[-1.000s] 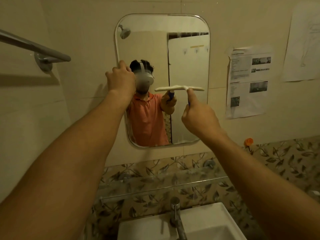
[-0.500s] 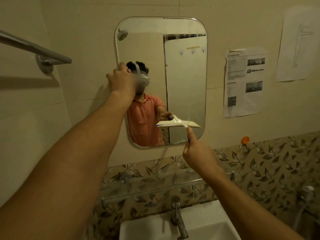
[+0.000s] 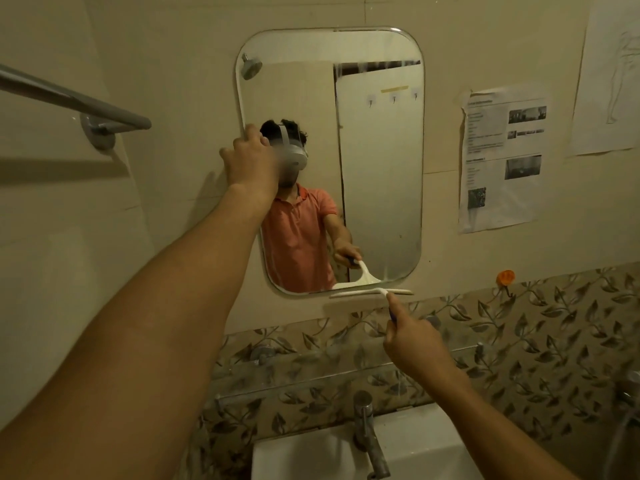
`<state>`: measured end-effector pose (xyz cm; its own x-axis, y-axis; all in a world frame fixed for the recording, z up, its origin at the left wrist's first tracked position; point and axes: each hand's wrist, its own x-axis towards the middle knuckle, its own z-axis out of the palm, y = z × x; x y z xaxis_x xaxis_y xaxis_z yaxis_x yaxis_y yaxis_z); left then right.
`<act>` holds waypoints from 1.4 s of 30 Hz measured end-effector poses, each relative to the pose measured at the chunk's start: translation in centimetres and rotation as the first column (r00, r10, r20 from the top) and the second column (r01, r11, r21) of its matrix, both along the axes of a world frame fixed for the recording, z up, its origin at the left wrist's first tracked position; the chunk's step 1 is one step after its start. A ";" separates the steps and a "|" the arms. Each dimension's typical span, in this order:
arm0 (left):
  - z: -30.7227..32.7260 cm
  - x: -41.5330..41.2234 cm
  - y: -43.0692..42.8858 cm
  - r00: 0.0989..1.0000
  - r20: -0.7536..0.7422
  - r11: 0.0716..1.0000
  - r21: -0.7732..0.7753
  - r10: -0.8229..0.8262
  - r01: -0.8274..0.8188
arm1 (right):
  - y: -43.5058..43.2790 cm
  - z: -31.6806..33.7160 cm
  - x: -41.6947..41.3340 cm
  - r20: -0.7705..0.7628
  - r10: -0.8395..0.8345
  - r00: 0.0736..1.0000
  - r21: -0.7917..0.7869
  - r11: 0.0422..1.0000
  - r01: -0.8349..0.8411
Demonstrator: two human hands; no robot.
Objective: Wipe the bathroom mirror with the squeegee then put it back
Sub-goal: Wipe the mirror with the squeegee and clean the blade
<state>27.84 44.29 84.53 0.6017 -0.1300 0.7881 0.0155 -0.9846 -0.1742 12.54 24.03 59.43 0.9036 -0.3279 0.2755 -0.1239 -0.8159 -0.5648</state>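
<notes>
Head view: the right hand is curled round the handle of the white plastic squeegee, its long blade lying left to right at the bottom edge of the rounded glass mirror. The left hand holds the mirror's left side, well apart.

Beige glossy wall tiles, dim warm yellowish light. Metal towel bar on the left wall, with a round mount near its end. A band of leaf-patterned tiles runs across the lower wall. Glass shelf with a metal rail sits against that band. Below it is a white sink, metal faucet upright at its back edge. Right side: printed sheet with text and photos stuck on the wall, line-drawing sheet beside it, orange hook below the printed sheet.
</notes>
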 end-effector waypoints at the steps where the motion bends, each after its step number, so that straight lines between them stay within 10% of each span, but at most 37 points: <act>1: -0.1 0.0 0.0 1.000 -0.001 1.000 0.004 -0.002 0.002 | -0.3 0.1 -0.4 0.002 0.020 1.000 0.001 1.000 -0.020; 24: -0.1 0.1 0.1 0.998 0.050 0.997 0.065 0.032 -0.035 | -5.3 33.3 1.1 0.574 0.030 0.818 -0.062 0.998 0.007; 42: 0.2 -0.7 -0.5 0.999 -0.004 0.998 0.032 0.045 -0.045 | -5.9 28.4 1.2 0.456 0.016 0.890 -0.136 0.989 0.052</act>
